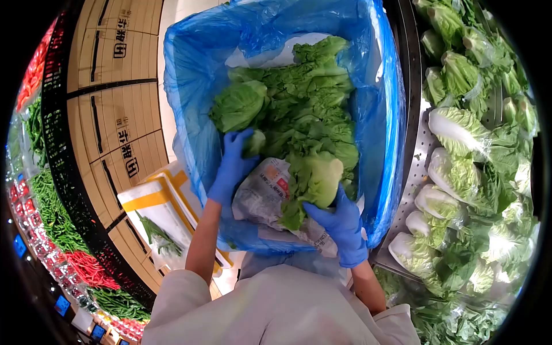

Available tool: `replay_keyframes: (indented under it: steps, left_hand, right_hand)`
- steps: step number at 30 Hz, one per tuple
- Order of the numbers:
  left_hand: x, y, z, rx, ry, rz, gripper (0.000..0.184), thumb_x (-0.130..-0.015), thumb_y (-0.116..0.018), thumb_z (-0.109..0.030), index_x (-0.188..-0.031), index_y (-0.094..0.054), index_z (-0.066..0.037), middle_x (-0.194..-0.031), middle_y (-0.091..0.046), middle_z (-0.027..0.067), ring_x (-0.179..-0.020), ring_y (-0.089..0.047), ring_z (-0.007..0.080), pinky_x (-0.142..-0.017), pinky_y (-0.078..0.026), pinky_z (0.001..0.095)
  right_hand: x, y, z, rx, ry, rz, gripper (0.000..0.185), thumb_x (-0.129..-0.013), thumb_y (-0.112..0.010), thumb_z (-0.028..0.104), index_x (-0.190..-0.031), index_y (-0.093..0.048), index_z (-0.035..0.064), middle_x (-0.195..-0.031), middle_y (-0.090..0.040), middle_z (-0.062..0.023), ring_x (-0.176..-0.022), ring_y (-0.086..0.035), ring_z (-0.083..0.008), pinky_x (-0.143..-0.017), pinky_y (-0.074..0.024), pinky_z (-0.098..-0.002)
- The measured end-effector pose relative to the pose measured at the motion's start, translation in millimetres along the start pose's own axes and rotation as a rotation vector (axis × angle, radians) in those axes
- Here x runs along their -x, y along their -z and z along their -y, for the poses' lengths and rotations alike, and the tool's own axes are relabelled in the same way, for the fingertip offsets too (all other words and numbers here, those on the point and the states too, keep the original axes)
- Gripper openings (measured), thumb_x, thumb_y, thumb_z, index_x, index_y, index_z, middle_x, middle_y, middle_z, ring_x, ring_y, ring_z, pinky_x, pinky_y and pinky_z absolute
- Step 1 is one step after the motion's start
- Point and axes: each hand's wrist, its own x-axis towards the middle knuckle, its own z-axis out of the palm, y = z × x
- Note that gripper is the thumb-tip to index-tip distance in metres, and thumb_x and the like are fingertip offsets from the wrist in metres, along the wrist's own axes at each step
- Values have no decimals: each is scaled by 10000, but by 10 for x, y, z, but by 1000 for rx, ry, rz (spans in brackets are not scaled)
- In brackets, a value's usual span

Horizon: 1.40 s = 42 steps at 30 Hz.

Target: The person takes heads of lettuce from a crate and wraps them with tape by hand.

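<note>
Green lettuce (323, 181) lies held within the gloved right grip (344, 227).

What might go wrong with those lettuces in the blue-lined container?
The pale-stemmed lettuce at the right hand could bruise or tear if squeezed, its leaves being loose. The crumpled printed wrapping lies right against it and might get dragged along. The wrinkled blue liner could perhaps snag the left hand, which is close to it.

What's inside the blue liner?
Inside the liner: leafy lettuce and crumpled printed wrapping. The right hand holds one head; the left hand is against more greens. Whatever lies beneath the leaves and wrapping is covered.
</note>
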Motion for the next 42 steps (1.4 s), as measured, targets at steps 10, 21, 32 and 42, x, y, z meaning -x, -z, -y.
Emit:
replay_keyframes:
  steps: [10,21,32,42]
  left_hand:
    - [-259,-304,-228,-264,239,-36,761,-633,-752,-208,-1283,-369,-105,-1109,-418,219,-1027,-457,383,-859,-418,420]
    - [289,797,-503,969,405,37,621,-673,-704,-135,-1204,-404,-20,-1194,-488,152,-1074,-498,267,-911,-417,356]
    - [61,1134,-1241,843,124,725,500,-749,-630,-185,-1203,-501,-19,-1131,-551,86,-1039,-486,216,-914,-361,319]
    - [808,799,-946,640,-101,366,1083,-476,-859,-310,-1340,-280,-12,-1134,-522,137,-1031,-516,262,-916,-387,349]
  right_hand:
    - [-137,-235,19,-95,-11,51,811,-654,-719,433,-1262,-404,-2,-806,-651,-149,-712,-646,-274,-622,-496,-330]
    - [-65,104,2,-204,-65,100,641,-689,-734,276,-1218,-463,36,-914,-659,-99,-804,-650,-186,-703,-492,-276]
    - [-387,208,50,-176,171,614,636,-664,-735,323,-1178,-478,49,-907,-645,-135,-818,-636,-262,-723,-478,-313]
    - [-227,230,33,184,430,574,802,-598,-752,416,-1251,-433,76,-790,-620,-122,-687,-597,-283,-616,-453,-332]
